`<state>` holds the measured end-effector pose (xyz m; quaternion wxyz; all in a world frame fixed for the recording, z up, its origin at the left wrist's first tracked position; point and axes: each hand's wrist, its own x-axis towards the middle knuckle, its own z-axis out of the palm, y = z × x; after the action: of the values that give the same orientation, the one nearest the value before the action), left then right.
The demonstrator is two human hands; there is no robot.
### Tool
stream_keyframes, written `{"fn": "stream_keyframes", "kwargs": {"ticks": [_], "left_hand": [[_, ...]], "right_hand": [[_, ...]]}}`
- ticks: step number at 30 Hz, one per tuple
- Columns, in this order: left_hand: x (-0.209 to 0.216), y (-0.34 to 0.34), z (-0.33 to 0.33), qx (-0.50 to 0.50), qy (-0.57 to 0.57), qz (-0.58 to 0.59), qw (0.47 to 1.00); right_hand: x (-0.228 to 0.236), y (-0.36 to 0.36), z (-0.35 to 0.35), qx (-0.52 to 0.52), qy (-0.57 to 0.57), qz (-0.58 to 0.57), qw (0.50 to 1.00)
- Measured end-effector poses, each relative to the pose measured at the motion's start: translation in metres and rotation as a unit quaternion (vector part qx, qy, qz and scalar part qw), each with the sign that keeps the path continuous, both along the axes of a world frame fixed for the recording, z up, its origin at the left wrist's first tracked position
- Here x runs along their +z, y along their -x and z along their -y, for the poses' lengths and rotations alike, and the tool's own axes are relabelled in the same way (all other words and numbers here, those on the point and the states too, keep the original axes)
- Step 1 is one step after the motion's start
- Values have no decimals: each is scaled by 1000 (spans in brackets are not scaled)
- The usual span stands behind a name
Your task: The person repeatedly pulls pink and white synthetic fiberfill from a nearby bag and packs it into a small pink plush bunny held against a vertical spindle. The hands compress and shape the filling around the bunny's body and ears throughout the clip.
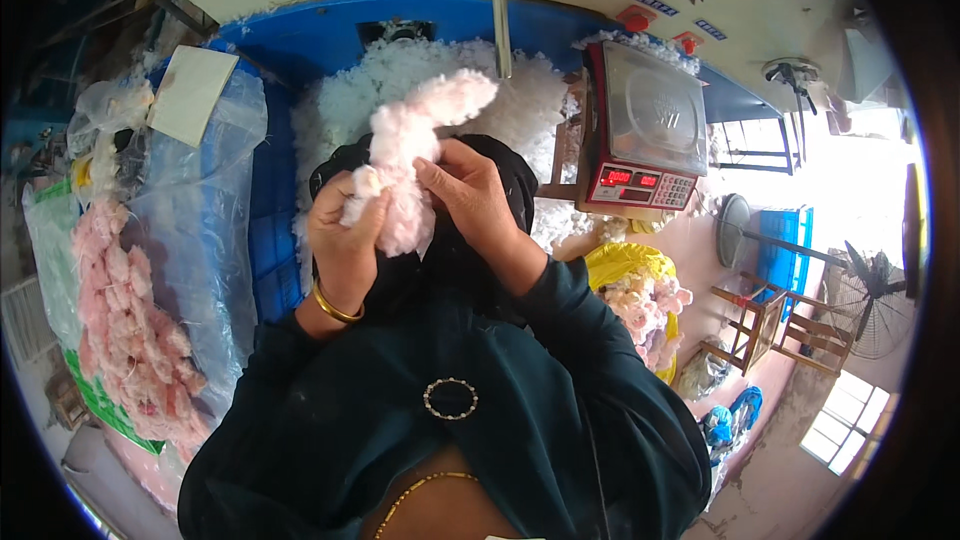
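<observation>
Near the middle of the frame, I see both hands up close on a fluffy pale pink plush toy skin (pixel 410 155). My left hand (pixel 345 230), with a gold bangle (pixel 335 307) at the wrist, is closed round the lower left part of the toy, fingers wrapped over the fur. My right hand (pixel 470 190) pinches the toy from the right side, with thumb and fingertips pressed into the fur. So both grips are closed on the toy, and it hangs in the air between them, with one long fuzzy part sticking up toward the upper middle.

I think the toy is very light and very soft. It looks floppy and bends where I hold it. The fur may slide a little, so I would hold it by the thick body, not by the thin long part, which would just flop.

Just behind the hands is a big heap of white fluffy stuffing (pixel 520 100) inside a blue bin (pixel 300 40). To the right of the heap stands a red weighing scale with a shiny metal plate (pixel 645 125). At the left of the frame, a clear plastic bag of pink plush pieces (pixel 130 330) lies well apart. At the right, a yellow bag with more pink plush pieces (pixel 640 285) sits lower down.
</observation>
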<state>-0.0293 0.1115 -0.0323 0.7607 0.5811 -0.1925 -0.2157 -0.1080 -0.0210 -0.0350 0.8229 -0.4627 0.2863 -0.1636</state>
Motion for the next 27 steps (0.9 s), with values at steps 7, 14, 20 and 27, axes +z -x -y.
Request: {"fn": "stream_keyframes", "kwargs": {"ticks": [7, 14, 20, 27], "left_hand": [[4, -2, -4, -204, -10, -121, 971], [40, 5, 51, -313, -57, -251, 914], [51, -18, 104, -222, -11, -198, 955], [60, -25, 113, -239, 11, -243, 940]], "right_hand": [[21, 16, 41, 144, 474, -11, 869], [81, 6, 73, 48, 740, -34, 670], [69, -52, 120, -151, 777, -66, 608], [68, -61, 132, -127, 735, -93, 660]]}}
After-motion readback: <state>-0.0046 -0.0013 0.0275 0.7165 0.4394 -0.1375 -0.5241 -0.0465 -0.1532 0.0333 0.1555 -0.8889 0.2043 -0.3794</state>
